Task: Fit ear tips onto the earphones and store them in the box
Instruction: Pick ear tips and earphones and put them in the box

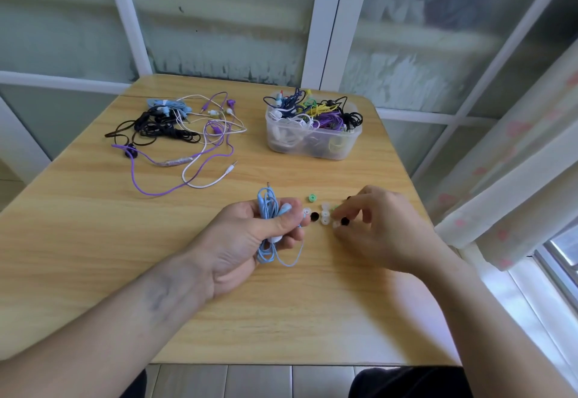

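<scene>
My left hand (250,235) grips a coiled light-blue pair of earphones (266,206), with one earbud poking out by the thumb. My right hand (375,225) hovers with curled fingers over a small cluster of loose ear tips (325,214) on the table: white, black and a green one (312,198). Its fingertips touch the tips near a black one (345,221); whether it pinches one I cannot tell. A clear plastic box (312,139) at the back holds several tangled earphones.
A pile of loose earphones (175,128) in black, purple, white and blue lies at the back left of the wooden table (281,319). Window frames stand behind, and a curtain (516,178) hangs at the right.
</scene>
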`<state>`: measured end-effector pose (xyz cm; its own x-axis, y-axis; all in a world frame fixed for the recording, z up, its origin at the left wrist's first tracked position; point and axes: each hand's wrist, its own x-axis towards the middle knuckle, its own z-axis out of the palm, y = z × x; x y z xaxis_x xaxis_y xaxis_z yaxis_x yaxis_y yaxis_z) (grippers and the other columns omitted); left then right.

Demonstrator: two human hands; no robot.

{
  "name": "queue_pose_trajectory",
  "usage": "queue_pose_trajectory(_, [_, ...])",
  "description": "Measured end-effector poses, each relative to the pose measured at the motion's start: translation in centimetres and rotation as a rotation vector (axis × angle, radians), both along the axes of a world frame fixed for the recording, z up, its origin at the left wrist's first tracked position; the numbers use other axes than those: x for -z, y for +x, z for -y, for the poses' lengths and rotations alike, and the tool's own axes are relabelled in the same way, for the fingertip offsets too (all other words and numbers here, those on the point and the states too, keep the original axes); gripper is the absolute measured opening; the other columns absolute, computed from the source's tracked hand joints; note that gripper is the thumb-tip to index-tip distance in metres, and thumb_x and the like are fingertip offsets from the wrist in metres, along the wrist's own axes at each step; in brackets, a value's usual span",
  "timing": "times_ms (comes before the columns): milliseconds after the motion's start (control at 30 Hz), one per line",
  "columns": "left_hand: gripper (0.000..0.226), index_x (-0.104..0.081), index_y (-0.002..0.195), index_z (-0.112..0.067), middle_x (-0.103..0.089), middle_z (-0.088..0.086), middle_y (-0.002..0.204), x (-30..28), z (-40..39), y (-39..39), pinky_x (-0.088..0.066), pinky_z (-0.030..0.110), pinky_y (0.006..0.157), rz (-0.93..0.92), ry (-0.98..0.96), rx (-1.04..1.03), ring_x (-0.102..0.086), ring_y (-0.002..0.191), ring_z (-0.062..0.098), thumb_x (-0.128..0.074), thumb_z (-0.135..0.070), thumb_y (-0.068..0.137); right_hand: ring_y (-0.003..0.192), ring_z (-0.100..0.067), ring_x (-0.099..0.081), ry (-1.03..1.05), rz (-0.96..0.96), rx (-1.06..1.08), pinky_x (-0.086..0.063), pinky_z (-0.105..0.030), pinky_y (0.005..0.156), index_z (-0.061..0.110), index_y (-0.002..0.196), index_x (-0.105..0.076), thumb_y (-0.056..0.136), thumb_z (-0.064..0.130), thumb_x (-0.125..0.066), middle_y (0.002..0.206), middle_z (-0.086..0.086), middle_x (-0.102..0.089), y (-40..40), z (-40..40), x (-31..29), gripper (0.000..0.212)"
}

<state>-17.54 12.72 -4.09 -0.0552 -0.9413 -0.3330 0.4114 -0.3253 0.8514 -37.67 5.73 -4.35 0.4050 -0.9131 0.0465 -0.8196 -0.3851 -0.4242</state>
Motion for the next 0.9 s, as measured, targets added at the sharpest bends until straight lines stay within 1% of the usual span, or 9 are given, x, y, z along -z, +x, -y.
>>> queue_pose_trajectory(167, [0.034,-0.064,0.105,0.005,-0.072,0.014,0.092,0.2,0.3,0.3,-0.056,0.019,0.067,-0.116,0.008,-0.017,-0.068,0.073,0.015,-0.067,0.000,0.072,0.073,0.001,-0.049,-0.078,0.116,0.042,-0.035,-0.005,0.063,0.032,0.100,-0.075,0.089,0.021,-0.066,0.087,0.011,-0.057,0.6,0.7,0.0,0.018])
queue_pose_trajectory(300, [0.020,-0.065,0.103,0.000,-0.073,0.013,0.095,-0.1,0.3,0.5,-0.055,0.021,0.062,-0.062,0.006,0.014,-0.068,0.072,0.017,-0.058,0.006,0.085,0.073,0.003,-0.046,-0.103,0.127,0.076,-0.032,-0.001,0.066,0.027,0.107,-0.074,0.094,0.018,-0.059,0.092,0.008,-0.053,1.4,1.8,0.8,0.021])
queue_pose_trajectory(400, [0.019,-0.064,0.102,-0.006,-0.073,0.008,0.095,-0.2,0.2,0.4,-0.047,0.023,0.056,0.010,0.001,0.038,-0.065,0.068,0.014,-0.057,0.003,0.087,0.082,-0.008,-0.048,-0.072,0.056,0.061,-0.029,-0.015,0.062,0.028,0.099,-0.076,0.092,0.022,-0.063,0.095,0.003,-0.056,1.9,2.3,0.7,0.016])
queue_pose_trajectory(467, [0.018,-0.063,0.103,-0.008,-0.073,0.006,0.094,-0.2,0.3,0.5,-0.042,0.025,0.057,0.041,-0.004,0.046,-0.062,0.067,0.013,-0.056,0.000,0.089,0.087,-0.014,-0.051,-0.059,0.038,0.039,-0.029,-0.021,0.066,0.029,0.092,-0.077,0.089,0.023,-0.067,0.094,0.002,-0.057,2.2,2.5,0.7,0.013])
queue_pose_trajectory(600, [0.016,-0.063,0.103,-0.009,-0.072,0.006,0.089,-0.1,0.5,0.7,-0.037,0.024,0.052,0.046,0.022,0.033,-0.057,0.062,0.012,-0.055,-0.003,0.090,0.085,-0.012,-0.046,-0.065,0.034,0.004,-0.028,-0.009,0.061,0.027,0.087,-0.076,0.088,0.022,-0.067,0.092,0.004,-0.056,2.2,2.5,0.7,0.010])
queue_pose_trajectory(667, [0.016,-0.063,0.103,-0.009,-0.072,0.005,0.089,-0.1,0.6,0.7,-0.033,0.024,0.051,0.053,0.032,0.030,-0.055,0.059,0.011,-0.056,-0.004,0.089,0.085,-0.012,-0.049,-0.090,0.041,0.007,-0.031,-0.008,0.062,0.024,0.088,-0.074,0.089,0.022,-0.065,0.089,0.007,-0.056,2.1,2.3,0.7,0.010])
queue_pose_trajectory(733, [0.020,-0.064,0.107,-0.007,-0.073,0.005,0.092,0.0,0.6,0.6,-0.030,0.024,0.051,0.079,0.020,0.030,-0.051,0.060,0.011,-0.060,-0.006,0.087,0.077,-0.004,-0.058,-0.140,0.146,0.053,-0.035,-0.010,0.062,0.021,0.087,-0.072,0.091,0.020,-0.063,0.083,0.011,-0.061,2.1,1.8,0.4,0.010])
queue_pose_trajectory(800, [0.025,-0.064,0.110,-0.006,-0.074,0.006,0.094,0.1,0.5,0.4,-0.031,0.021,0.050,0.095,0.002,0.019,-0.049,0.059,0.009,-0.064,-0.007,0.085,0.071,0.003,-0.064,-0.160,0.344,0.090,-0.041,-0.007,0.063,0.019,0.085,-0.072,0.091,0.017,-0.064,0.078,0.014,-0.069,2.2,0.8,-0.3,0.010])
queue_pose_trajectory(900, [0.023,-0.065,0.104,-0.006,-0.073,0.007,0.091,0.0,0.4,0.3,-0.031,0.020,0.048,0.069,-0.027,-0.003,-0.048,0.055,0.008,-0.066,-0.007,0.081,0.068,-0.005,-0.070,-0.006,0.621,0.053,-0.053,-0.020,0.063,0.016,0.084,-0.073,0.088,0.012,-0.071,0.075,0.007,-0.074,2.4,-1.1,-1.1,0.005])
